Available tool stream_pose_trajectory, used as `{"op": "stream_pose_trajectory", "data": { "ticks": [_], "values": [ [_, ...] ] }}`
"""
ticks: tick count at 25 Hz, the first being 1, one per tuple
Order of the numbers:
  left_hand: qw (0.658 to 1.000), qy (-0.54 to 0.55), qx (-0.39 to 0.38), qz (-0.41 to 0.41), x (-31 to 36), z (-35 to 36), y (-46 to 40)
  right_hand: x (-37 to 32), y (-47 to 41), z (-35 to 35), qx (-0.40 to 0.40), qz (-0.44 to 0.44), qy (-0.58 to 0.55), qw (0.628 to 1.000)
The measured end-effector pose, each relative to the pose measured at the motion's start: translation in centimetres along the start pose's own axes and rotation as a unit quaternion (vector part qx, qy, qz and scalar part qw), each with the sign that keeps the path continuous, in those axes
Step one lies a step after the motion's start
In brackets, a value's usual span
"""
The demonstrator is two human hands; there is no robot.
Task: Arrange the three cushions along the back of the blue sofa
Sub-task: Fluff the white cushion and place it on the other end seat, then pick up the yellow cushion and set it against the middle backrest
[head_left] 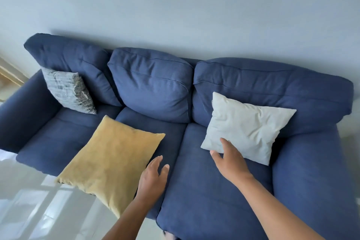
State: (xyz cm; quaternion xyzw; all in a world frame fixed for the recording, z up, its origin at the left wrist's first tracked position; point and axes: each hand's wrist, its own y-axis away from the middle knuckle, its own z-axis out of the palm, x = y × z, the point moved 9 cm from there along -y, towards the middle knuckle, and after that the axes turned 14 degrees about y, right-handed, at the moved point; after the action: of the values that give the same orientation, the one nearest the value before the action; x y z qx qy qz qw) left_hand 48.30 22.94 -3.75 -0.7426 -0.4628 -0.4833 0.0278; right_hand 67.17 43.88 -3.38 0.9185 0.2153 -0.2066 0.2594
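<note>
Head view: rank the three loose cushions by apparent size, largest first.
1. Yellow cushion, though it lies nearest the camera, so partly perspective.
2. White cushion.
3. Grey patterned cushion, farthest and seen at an angle; true size unsure.

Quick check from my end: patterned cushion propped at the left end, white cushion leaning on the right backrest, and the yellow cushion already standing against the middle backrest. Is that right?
Not quite. The yellow cushion is not against the middle backrest; the head view shows it lying flat on the front of the seat, overhanging the edge, beside the left hand. The patterned cushion at the left end and the white cushion on the right backrest are as you say.
</note>
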Motion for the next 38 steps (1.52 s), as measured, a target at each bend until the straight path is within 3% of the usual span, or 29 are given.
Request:
{"op": "stream_pose_trajectory", "data": {
  "ticks": [7,18,22,34,38],
  "values": [
    [0.998,0.011,0.063,-0.006,-5.7,-9.0,4.0,-9.4,4.7,5.6,-0.023,-0.110,0.084,0.990],
    [0.990,-0.002,0.136,-0.031,-23.6,-31.6,8.1,-29.5,12.6,22.6,-0.061,-0.202,0.173,0.962],
    [0.988,-0.009,0.152,-0.015,-26.0,-36.5,7.0,-34.8,13.5,26.5,-0.066,-0.236,0.193,0.950],
    [0.991,-0.072,0.110,-0.036,-27.5,-41.5,-2.5,-38.6,5.4,31.1,-0.102,-0.185,0.198,0.957],
    [0.996,-0.069,0.060,-0.027,-27.2,-39.7,-6.5,-35.7,3.8,30.4,-0.102,-0.110,0.191,0.970]
  ]
}}
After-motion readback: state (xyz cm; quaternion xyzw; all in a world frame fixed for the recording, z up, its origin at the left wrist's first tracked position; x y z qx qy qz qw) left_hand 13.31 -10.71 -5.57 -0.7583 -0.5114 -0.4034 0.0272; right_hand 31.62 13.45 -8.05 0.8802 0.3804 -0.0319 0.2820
